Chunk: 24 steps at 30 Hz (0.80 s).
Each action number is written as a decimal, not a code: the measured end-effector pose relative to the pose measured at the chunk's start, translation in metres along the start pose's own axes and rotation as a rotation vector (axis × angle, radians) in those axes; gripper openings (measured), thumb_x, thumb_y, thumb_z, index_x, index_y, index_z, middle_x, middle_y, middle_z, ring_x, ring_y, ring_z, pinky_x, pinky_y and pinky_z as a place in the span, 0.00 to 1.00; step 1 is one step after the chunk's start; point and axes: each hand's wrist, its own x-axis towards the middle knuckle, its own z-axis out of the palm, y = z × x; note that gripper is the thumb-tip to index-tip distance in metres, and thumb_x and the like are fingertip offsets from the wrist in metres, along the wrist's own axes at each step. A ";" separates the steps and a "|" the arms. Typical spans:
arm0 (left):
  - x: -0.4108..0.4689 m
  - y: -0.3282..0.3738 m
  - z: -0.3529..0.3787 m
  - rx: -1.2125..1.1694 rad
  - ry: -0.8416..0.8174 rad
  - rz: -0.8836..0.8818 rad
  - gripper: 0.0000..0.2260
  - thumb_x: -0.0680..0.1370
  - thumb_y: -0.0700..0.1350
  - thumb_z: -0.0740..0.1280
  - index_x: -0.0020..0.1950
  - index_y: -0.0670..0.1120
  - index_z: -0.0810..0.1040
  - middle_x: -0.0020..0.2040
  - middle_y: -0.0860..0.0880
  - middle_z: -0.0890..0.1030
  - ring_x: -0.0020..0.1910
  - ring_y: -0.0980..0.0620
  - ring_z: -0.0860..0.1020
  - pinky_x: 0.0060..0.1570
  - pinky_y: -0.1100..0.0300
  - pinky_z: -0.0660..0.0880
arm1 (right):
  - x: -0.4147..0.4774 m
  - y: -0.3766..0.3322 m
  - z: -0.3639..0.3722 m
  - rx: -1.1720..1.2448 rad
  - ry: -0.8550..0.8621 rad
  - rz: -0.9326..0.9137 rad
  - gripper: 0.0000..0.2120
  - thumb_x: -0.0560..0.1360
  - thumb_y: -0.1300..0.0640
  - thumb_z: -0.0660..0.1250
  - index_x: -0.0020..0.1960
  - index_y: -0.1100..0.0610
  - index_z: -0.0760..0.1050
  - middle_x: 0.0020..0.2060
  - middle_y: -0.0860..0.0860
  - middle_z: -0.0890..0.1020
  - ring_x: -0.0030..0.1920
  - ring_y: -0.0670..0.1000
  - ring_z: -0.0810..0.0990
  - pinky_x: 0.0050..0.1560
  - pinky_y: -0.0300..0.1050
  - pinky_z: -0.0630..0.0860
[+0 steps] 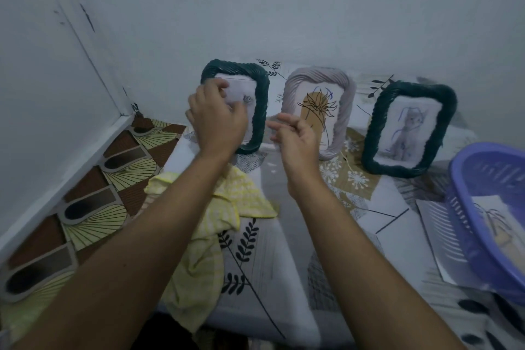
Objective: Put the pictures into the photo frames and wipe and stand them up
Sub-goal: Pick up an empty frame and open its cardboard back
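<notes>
Three photo frames stand upright on the patterned table (pixel 284 264) against the wall. The left one is a dark green frame (pixel 260 99) with a pale picture. My left hand (pixel 216 119) is in front of its glass, fingers curled, touching or close to it. A lilac frame (pixel 345 99) with a flower drawing stands in the middle. My right hand (pixel 295 139) hovers in front of that frame's lower left, fingers loosely curled, holding nothing. A second dark green frame (pixel 409 128) with a cat drawing stands on the right. A yellow cloth (pixel 216 221) lies crumpled on the table under my left forearm.
A purple plastic basket (pixel 471 207) at the right edge holds another picture (pixel 497 224). White walls close in behind and to the left. A brown and yellow patterned floor (pixel 93 207) runs along the table's left side.
</notes>
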 end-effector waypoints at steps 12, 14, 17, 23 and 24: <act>-0.070 0.036 0.053 0.091 -0.681 -0.115 0.35 0.80 0.44 0.63 0.81 0.42 0.46 0.78 0.40 0.55 0.76 0.37 0.56 0.74 0.40 0.57 | 0.019 0.007 -0.072 -0.178 0.175 0.076 0.28 0.75 0.62 0.64 0.74 0.52 0.64 0.70 0.52 0.67 0.66 0.52 0.71 0.67 0.55 0.71; -0.071 0.039 0.060 0.071 -0.699 -0.180 0.36 0.80 0.43 0.62 0.81 0.41 0.43 0.80 0.40 0.50 0.78 0.37 0.52 0.75 0.41 0.54 | 0.020 0.008 -0.075 -0.224 0.123 0.119 0.36 0.72 0.60 0.64 0.78 0.50 0.58 0.71 0.51 0.67 0.68 0.55 0.70 0.69 0.59 0.70; -0.073 0.044 0.065 -0.008 -0.703 -0.269 0.37 0.79 0.42 0.62 0.81 0.40 0.43 0.81 0.40 0.50 0.79 0.39 0.51 0.77 0.44 0.53 | 0.026 0.014 -0.078 -0.237 0.052 0.166 0.39 0.70 0.58 0.64 0.79 0.49 0.55 0.67 0.50 0.73 0.64 0.54 0.74 0.67 0.60 0.72; -0.073 0.043 0.068 -0.127 -0.611 -0.376 0.35 0.69 0.49 0.59 0.76 0.42 0.61 0.73 0.40 0.68 0.70 0.38 0.69 0.68 0.40 0.68 | 0.020 0.005 -0.089 -0.221 0.027 0.157 0.29 0.76 0.62 0.63 0.76 0.53 0.62 0.61 0.50 0.76 0.56 0.51 0.76 0.48 0.45 0.72; -0.074 0.040 0.068 -0.130 -0.609 -0.370 0.35 0.69 0.48 0.59 0.76 0.42 0.61 0.72 0.40 0.68 0.69 0.38 0.69 0.68 0.40 0.68 | 0.018 0.004 -0.090 -0.214 0.029 0.153 0.28 0.76 0.63 0.63 0.75 0.52 0.64 0.61 0.51 0.77 0.55 0.51 0.77 0.46 0.45 0.73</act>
